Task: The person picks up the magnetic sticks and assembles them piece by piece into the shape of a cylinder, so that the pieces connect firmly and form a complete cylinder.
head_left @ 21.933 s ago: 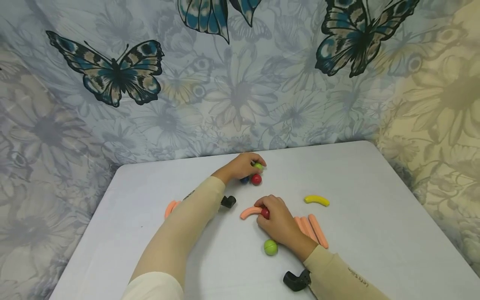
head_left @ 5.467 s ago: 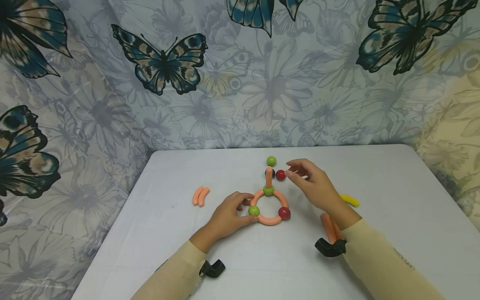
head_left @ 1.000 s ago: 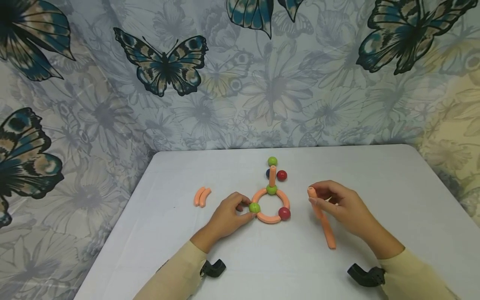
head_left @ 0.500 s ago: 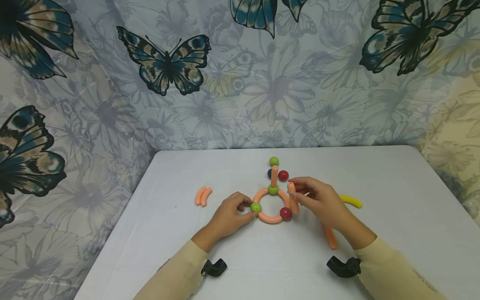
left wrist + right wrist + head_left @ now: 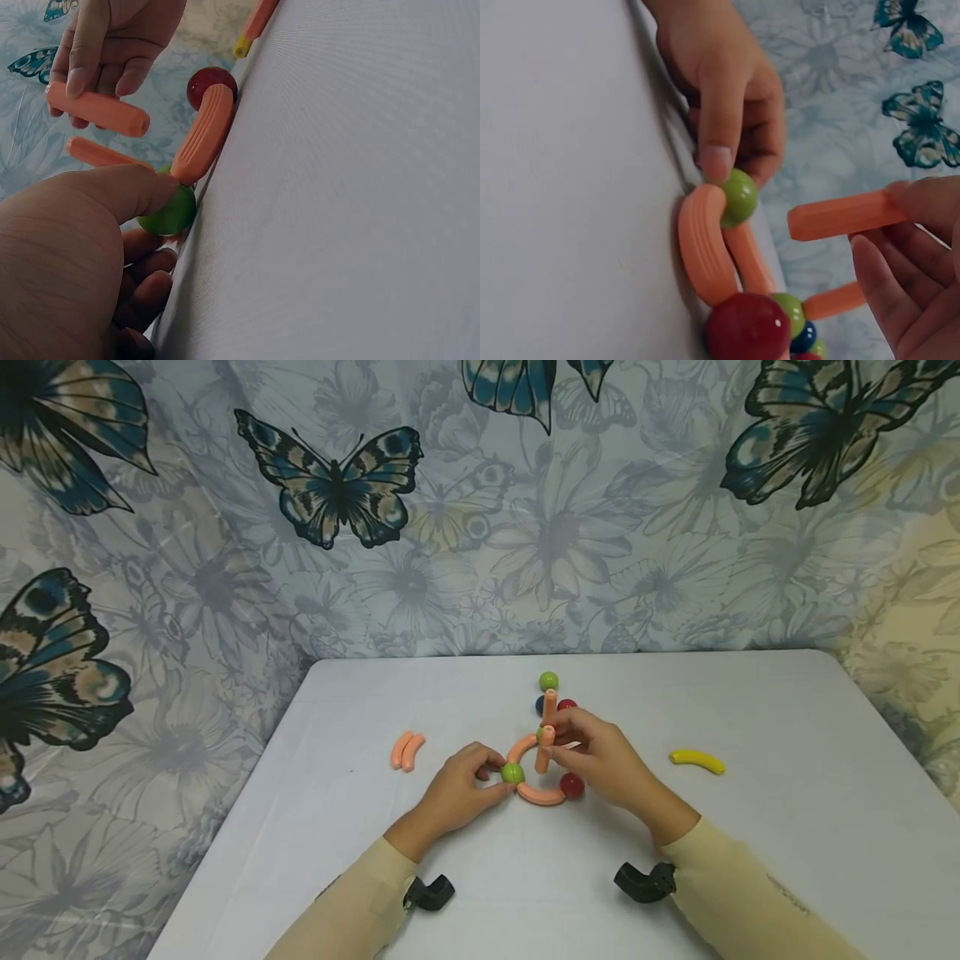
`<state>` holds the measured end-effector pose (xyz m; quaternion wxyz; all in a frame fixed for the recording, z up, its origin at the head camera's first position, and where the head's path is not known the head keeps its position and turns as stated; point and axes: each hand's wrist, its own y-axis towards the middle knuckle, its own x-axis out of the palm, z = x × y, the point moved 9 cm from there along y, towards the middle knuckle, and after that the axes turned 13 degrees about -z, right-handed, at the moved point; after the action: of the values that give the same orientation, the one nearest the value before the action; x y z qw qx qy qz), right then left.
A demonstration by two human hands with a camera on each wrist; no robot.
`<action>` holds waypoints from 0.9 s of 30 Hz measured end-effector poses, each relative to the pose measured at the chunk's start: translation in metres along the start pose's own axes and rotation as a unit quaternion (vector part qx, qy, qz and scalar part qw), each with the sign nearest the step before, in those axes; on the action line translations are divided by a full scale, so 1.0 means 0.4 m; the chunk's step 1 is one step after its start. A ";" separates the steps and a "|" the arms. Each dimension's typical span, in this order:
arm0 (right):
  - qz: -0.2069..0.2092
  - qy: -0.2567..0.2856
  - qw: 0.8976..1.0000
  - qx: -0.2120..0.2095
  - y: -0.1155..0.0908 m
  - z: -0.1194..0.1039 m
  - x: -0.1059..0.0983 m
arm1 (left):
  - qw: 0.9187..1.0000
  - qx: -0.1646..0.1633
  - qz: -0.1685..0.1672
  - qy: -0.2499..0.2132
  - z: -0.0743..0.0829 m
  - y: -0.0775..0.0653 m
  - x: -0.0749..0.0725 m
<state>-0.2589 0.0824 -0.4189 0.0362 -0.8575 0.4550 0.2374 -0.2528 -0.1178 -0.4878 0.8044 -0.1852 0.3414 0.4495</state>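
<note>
Curved orange rods and balls form a ring on the table (image 5: 315, 860). My left hand (image 5: 459, 783) pinches the ring's left green ball (image 5: 512, 773) between thumb and fingers. At the front, a curved orange rod (image 5: 540, 796) joins that ball to a dark red ball (image 5: 572, 787). A straight orange rod (image 5: 550, 702) stands upright on the far green ball, which is mostly hidden. My right hand (image 5: 607, 760) holds another straight orange rod (image 5: 545, 749) by thumb and fingertips. In the right wrist view, this held rod (image 5: 847, 215) is raised beside the ring, its lower end free.
Behind the ring lie a loose green ball (image 5: 549, 681), a blue ball (image 5: 540, 704) and a partly covered red ball (image 5: 567, 703). Two short curved orange rods (image 5: 407, 752) rest at left, a curved yellow rod (image 5: 697, 761) at right. Black wrist cameras (image 5: 431, 893) hang beneath both sleeves.
Scattered pieces have become a ring with one upright rod. My right hand has picked up a straight orange rod at the right and carried it left over the ring; my left hand keeps its place.
</note>
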 end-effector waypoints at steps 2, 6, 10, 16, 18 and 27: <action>-0.003 0.002 1.000 -0.001 0.012 0.000 0.013 | 1.000 0.002 0.002 0.000 0.000 0.001 -0.002; -0.009 0.005 1.000 -0.006 0.034 -0.001 0.038 | 1.000 0.005 0.001 -0.002 -0.001 0.002 -0.003; -0.012 0.010 1.000 -0.013 0.055 0.003 0.059 | 1.000 0.006 -0.001 -0.004 -0.003 0.003 -0.001; -0.008 0.001 1.000 -0.011 0.072 0.010 0.072 | 1.000 0.005 -0.002 -0.002 -0.002 0.005 0.001; -0.007 -0.002 1.000 -0.012 0.072 0.008 0.072 | 1.000 0.006 -0.001 0.000 -0.001 0.005 0.002; -0.021 0.001 1.000 -0.010 0.079 0.000 0.084 | 1.000 0.007 0.002 0.004 -0.006 0.004 0.002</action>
<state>-0.2683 0.0385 -0.4289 0.0320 -0.8674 0.4347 0.2401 -0.2548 -0.1180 -0.4902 0.8034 -0.1801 0.3480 0.4483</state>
